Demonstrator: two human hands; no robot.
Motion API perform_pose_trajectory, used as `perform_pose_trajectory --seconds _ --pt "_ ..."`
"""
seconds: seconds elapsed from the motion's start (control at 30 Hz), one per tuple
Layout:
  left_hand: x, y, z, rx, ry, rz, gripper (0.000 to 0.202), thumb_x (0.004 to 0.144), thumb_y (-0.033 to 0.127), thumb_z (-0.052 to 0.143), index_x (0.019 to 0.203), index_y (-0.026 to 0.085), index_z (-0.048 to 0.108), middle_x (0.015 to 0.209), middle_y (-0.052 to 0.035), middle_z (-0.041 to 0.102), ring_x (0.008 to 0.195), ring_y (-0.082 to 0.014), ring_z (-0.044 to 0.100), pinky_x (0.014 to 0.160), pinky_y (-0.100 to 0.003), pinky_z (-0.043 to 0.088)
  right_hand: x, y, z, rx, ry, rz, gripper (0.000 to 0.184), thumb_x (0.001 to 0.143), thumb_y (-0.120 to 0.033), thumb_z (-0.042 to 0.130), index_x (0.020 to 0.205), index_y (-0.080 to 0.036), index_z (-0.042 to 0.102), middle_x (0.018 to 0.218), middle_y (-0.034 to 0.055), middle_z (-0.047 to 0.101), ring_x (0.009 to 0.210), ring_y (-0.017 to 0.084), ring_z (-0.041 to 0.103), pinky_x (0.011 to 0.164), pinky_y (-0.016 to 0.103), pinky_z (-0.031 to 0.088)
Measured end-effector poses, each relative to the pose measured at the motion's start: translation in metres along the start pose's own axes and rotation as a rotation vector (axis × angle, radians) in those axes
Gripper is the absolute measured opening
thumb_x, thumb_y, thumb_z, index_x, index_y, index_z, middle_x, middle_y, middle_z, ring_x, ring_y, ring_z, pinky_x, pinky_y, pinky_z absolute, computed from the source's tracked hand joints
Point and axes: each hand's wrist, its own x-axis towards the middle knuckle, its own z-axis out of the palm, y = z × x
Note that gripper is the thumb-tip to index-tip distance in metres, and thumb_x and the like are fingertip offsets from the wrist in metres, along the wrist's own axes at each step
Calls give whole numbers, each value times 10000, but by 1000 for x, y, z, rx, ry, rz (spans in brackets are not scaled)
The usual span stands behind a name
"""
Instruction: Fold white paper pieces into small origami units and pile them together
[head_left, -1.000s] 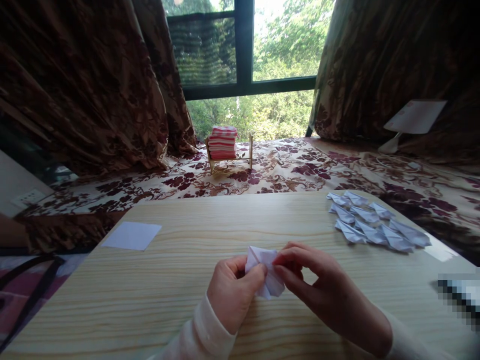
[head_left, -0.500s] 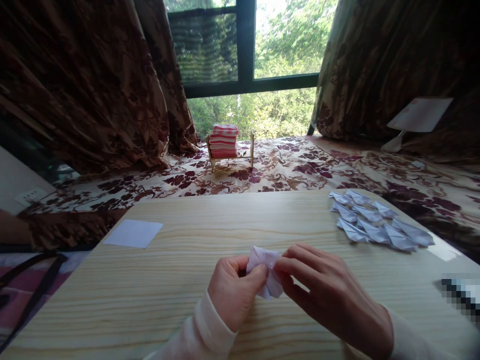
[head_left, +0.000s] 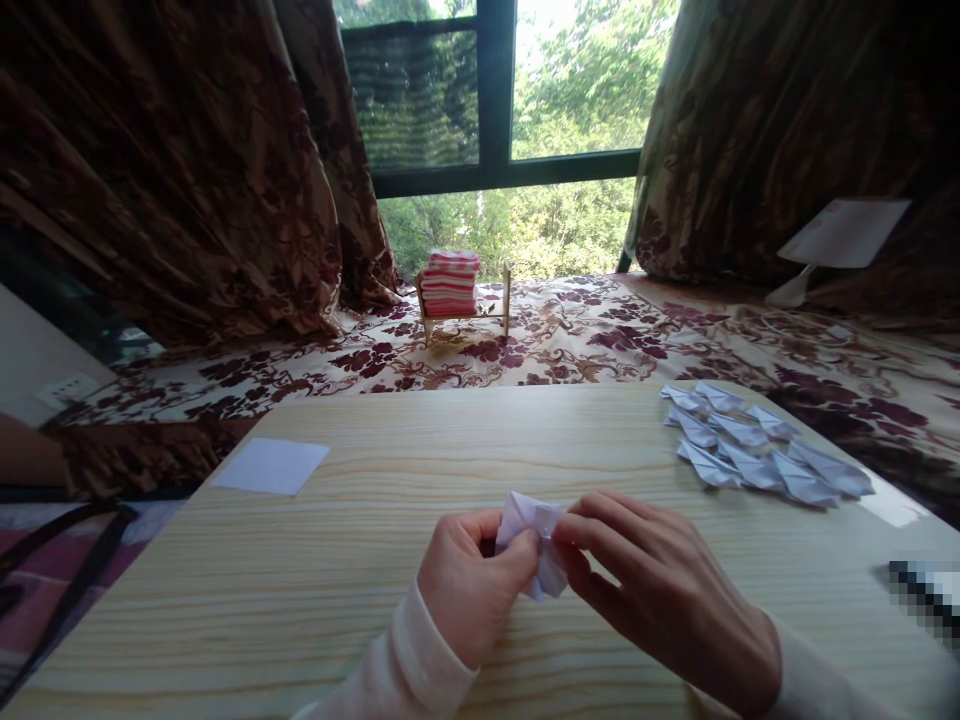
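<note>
A small piece of folded white paper (head_left: 531,515) is held just above the wooden table (head_left: 360,620), near its front middle. My left hand (head_left: 472,580) grips it from the left, the thumb pressed over its face and the fingers behind. On the right side, my right hand (head_left: 652,580) pinches the paper's edge between thumb and index finger, its other fingers loosely bent. The undersides of the folds and some fingertips are hidden. At the table's far right lie several folded white paper pieces (head_left: 757,450) in rows. A flat white sheet (head_left: 271,466) rests at the left.
A small wooden rack (head_left: 507,300) with a stack of pink striped cloths (head_left: 450,285) stands on the flowered cloth (head_left: 360,355) beyond the table. A white lamp (head_left: 844,232) is at the back right. A blurred dark-edged object (head_left: 926,590) lies by the right edge.
Both hands keep nearly the same hold on the folded paper. The whole view has shifted very slightly; nothing has been let go or newly taken.
</note>
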Motion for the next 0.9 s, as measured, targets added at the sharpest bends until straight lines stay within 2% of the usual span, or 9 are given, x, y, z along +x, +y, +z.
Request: perform_pose_trajectory --seconds 0.2,0.37,0.53,0.67,0.9 --pt "-5 5 5 -75 -30 2 196 618 281 578 668 98 627 576 -7 508 542 -115 419 517 -230 357 1 -3 4 57 39 136 109 860 -112 494 811 -180 563 669 8 556 579 120 492 529 231 365" --pt "-5 5 2 11 6 35 180 655 265 534 616 111 619 543 18 454 535 -104 376 506 -220 303 2 -5 4 75 54 146 133 856 -110 484 783 -187 564 640 -1 536 556 116 477 512 227 354" --pt "-4 4 3 -22 -10 35 164 643 259 546 615 113 616 557 15 471 541 -107 388 511 -220 310 3 -7 4 78 36 134 124 844 -97 497 815 -184 579 660 2 554 573 121 486 527 233 353" --pt "-4 4 4 -31 -15 29 168 634 265 552 612 109 610 541 15 453 533 -107 375 504 -226 302 3 -6 2 63 8 97 140 855 -97 483 806 -188 577 651 -3 548 575 123 474 524 238 339" --pt "-1 5 0 -94 -18 -52 175 568 283 584 549 113 615 494 14 453 513 -112 379 508 -241 315 4 -4 -6 -56 -71 -74 192 914 -145 425 831 -169 596 620 14 543 552 153 428 491 286 279"
